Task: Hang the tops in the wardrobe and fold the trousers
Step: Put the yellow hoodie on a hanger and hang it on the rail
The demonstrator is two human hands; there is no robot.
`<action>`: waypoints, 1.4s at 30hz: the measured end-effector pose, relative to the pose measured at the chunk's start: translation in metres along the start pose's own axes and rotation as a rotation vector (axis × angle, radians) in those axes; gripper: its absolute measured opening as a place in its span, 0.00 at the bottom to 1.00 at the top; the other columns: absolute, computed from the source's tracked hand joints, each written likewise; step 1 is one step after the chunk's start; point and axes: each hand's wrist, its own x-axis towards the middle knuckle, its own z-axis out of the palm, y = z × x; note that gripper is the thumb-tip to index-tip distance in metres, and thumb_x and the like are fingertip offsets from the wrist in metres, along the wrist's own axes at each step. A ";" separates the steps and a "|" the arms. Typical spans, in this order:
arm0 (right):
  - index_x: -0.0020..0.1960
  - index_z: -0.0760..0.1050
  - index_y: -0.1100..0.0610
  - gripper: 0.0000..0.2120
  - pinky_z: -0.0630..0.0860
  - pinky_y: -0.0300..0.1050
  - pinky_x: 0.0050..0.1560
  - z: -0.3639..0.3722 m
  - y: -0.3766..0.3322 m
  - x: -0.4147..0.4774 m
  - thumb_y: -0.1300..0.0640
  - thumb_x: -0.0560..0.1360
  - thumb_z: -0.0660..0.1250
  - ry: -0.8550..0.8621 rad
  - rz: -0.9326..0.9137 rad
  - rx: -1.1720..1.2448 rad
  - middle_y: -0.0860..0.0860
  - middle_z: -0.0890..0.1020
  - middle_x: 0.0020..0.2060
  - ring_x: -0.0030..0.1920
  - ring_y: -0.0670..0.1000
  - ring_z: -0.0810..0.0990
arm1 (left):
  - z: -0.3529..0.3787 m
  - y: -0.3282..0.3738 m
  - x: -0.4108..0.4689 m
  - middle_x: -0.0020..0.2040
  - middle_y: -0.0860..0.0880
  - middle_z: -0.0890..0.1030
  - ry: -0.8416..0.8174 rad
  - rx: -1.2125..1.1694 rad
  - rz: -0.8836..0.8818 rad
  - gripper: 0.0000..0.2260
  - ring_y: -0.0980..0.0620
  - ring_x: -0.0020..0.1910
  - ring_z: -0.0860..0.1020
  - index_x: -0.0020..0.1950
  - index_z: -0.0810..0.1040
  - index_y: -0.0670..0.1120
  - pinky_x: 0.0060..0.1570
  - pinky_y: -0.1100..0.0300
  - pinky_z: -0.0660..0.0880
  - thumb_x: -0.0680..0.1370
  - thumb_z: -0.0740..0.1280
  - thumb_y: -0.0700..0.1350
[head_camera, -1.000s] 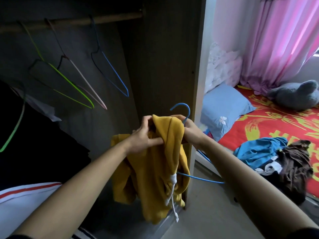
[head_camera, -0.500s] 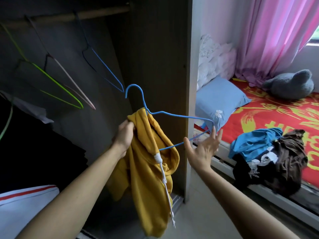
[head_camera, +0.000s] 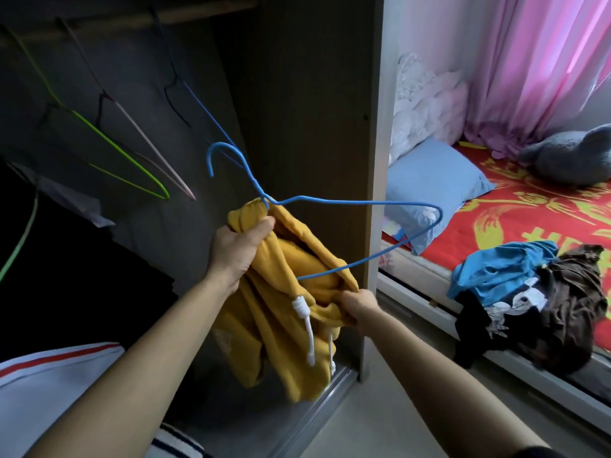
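A: Where is the top?
B: The yellow hoodie [head_camera: 264, 292] is held up in front of the open wardrobe [head_camera: 314, 110], near its right side panel and well below the rail [head_camera: 132, 21]. It is bunched and hangs between the two forearms. A knotted white drawstring [head_camera: 305, 319] dangles at the front.

A: And the hanger?
B: The blue wire hanger [head_camera: 330, 203] is tilted, hook up and to the left, apart from the rail. Its left shoulder is buried in fabric. Its right shoulder juts bare across the panel edge. The lower bar runs back into the hoodie's opening.

A: Left hand?
B: The left hand [head_camera: 238, 249] has its grip closed tight, fingers curled round a wad of yellow fabric just under the hanger's neck. Whether it also holds the wire, he cannot tell.

A: Right hand?
B: The right hand [head_camera: 358, 307] is lower and nearer. Its grip is closed on the hoodie's edge, beneath the lower bar.

A: Surroundings?
B: On the rail, far left, hang a green hanger [head_camera: 109, 140], a pink hanger [head_camera: 152, 150] and a second blue hanger [head_camera: 205, 114]. To the right is the bed [head_camera: 529, 219], with a pile of clothes [head_camera: 529, 302] at its near edge. A blue pillow [head_camera: 429, 183] and a grey plush toy [head_camera: 568, 157] lie farther back, with a pink curtain [head_camera: 529, 61] behind.
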 end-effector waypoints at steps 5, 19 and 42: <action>0.53 0.78 0.60 0.13 0.82 0.49 0.34 -0.052 -0.031 0.006 0.50 0.77 0.68 -0.013 -0.088 0.160 0.59 0.85 0.44 0.38 0.57 0.87 | -0.041 -0.035 0.016 0.35 0.52 0.85 0.057 0.245 -0.009 0.13 0.50 0.40 0.83 0.39 0.84 0.57 0.45 0.48 0.82 0.59 0.73 0.62; 0.58 0.72 0.57 0.08 0.82 0.49 0.36 -0.099 -0.072 -0.030 0.56 0.81 0.61 -0.220 -0.174 -0.201 0.56 0.82 0.46 0.41 0.53 0.86 | -0.066 -0.079 0.025 0.46 0.48 0.84 -0.019 0.380 -0.062 0.19 0.45 0.48 0.82 0.47 0.83 0.49 0.54 0.43 0.79 0.62 0.73 0.58; 0.45 0.78 0.57 0.05 0.76 0.38 0.32 -0.079 -0.064 -0.022 0.56 0.78 0.68 0.395 -0.457 -0.720 0.51 0.80 0.36 0.35 0.49 0.80 | -0.023 -0.081 0.010 0.35 0.54 0.82 -0.156 0.581 0.097 0.09 0.54 0.37 0.80 0.38 0.80 0.49 0.37 0.59 0.75 0.69 0.74 0.54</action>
